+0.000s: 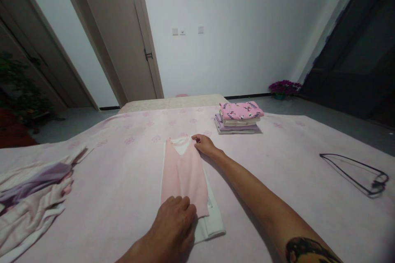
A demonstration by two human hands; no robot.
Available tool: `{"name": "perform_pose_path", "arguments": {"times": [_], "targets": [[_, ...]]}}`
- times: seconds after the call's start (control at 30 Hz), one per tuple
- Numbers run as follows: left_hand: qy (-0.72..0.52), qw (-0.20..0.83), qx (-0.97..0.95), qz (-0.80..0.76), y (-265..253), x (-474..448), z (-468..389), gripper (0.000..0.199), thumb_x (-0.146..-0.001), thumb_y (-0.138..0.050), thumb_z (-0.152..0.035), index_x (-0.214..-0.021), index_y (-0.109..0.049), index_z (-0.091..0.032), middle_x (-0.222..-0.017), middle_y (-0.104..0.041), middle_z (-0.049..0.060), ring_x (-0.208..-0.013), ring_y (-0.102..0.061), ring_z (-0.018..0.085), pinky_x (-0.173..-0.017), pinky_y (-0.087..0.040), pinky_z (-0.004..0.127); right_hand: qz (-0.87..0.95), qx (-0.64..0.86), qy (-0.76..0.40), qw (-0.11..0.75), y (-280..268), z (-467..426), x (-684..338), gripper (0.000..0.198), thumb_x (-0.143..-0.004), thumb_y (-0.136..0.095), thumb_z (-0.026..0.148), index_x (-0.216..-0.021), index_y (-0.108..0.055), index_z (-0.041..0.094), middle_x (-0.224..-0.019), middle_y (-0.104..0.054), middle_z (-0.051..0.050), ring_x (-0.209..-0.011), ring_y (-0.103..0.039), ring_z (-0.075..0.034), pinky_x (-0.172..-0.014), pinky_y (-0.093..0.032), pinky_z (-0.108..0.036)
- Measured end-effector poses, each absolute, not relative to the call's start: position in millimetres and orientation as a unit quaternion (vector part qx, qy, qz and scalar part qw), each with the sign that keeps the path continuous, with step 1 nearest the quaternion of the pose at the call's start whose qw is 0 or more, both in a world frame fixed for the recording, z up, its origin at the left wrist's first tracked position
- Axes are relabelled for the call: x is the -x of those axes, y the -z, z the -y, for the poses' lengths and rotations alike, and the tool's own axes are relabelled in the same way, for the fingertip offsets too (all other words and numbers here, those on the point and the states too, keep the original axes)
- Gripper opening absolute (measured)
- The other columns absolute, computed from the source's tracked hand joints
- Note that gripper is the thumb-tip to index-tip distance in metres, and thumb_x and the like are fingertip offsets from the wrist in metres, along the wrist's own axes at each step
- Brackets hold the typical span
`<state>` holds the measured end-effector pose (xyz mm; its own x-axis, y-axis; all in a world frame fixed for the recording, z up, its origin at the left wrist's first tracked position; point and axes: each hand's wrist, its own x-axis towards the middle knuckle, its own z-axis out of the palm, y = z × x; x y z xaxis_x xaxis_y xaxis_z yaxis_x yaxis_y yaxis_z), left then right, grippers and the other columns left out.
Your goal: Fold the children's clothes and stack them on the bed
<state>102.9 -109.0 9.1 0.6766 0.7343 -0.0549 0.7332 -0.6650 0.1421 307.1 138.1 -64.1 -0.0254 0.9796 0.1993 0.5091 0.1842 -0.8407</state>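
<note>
A pink top [185, 172] with a white V-shaped neck patch lies folded into a narrow strip on the bed cover. Beneath it, a pale white-green folded garment [212, 224] sticks out at the lower right. My right hand [204, 145] reaches to the far end, its thumb and fingers pinching the top's right shoulder corner. At the near end, my left hand [174, 224] is closed with curled fingers on the lower hem; its fingertips are partly hidden.
Loose crumpled clothes [37, 197] lie at the left. A stack of folded clothes [239, 119], a pink printed one uppermost, sits at the back right. A black wire hanger [354, 172] rests on the right of the pale pink bed cover [123, 164].
</note>
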Motion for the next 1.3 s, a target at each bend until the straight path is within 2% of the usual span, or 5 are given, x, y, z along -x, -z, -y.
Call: {"name": "perform_pose_path", "arguments": {"times": [0.23,0.4,0.73,1.07,1.3], "targets": [[-0.125,0.091,-0.882,-0.446,-26,-122,70,0.028,-0.098,-0.044,-0.028,-0.114,-0.067,-0.022,-0.115,-0.070,0.008,-0.107,-0.064,0.023,-0.095,-0.051,0.039,0.638,0.593,-0.230,0.435,63,-141,-316,0.042,-0.076,-0.057,0.007,-0.112,-0.073,0.021,-0.107,-0.069,-0.006,-0.092,-0.064,-0.016,-0.088,-0.050,-0.030],[-0.101,0.014,-0.880,-0.464,9,-142,25,0.062,-0.097,-0.048,-0.045,-0.150,-0.043,-0.014,-0.159,-0.037,0.017,-0.149,-0.031,0.032,-0.121,-0.026,0.051,0.663,0.566,-0.243,0.426,67,-141,-308,0.040,-0.075,-0.055,0.003,-0.106,-0.074,0.020,-0.106,-0.073,-0.003,-0.091,-0.066,-0.013,-0.089,-0.051,-0.027],[-0.055,-0.005,-0.833,-0.550,48,-133,17,0.079,-0.097,-0.025,-0.064,-0.159,-0.026,-0.015,-0.165,-0.021,0.019,-0.154,-0.013,0.035,-0.120,0.001,0.066,0.707,0.556,-0.236,0.369,60,-146,-312,0.039,-0.071,-0.062,0.001,-0.102,-0.077,0.021,-0.106,-0.073,-0.004,-0.090,-0.068,-0.016,-0.089,-0.051,-0.030],[-0.051,-0.019,-0.813,-0.579,51,-136,20,0.081,-0.096,-0.025,-0.064,-0.158,-0.028,-0.012,-0.164,-0.021,0.023,-0.154,-0.011,0.037,-0.116,0.006,0.070,0.722,0.571,-0.214,0.327,50,-147,-318,0.030,-0.079,-0.067,0.011,-0.105,-0.076,0.021,-0.103,-0.076,-0.004,-0.094,-0.069,-0.018,-0.089,-0.052,-0.029],[-0.054,0.005,-0.817,-0.574,50,-133,20,0.079,-0.096,-0.026,-0.064,-0.159,-0.025,-0.015,-0.165,-0.017,0.022,-0.155,-0.007,0.036,-0.116,0.001,0.071,0.765,0.563,-0.142,0.279,39,-125,-308,0.041,-0.095,-0.048,0.024,-0.134,-0.062,0.019,-0.141,-0.058,-0.012,-0.130,-0.052,-0.022,-0.112,-0.036,-0.036]]}}
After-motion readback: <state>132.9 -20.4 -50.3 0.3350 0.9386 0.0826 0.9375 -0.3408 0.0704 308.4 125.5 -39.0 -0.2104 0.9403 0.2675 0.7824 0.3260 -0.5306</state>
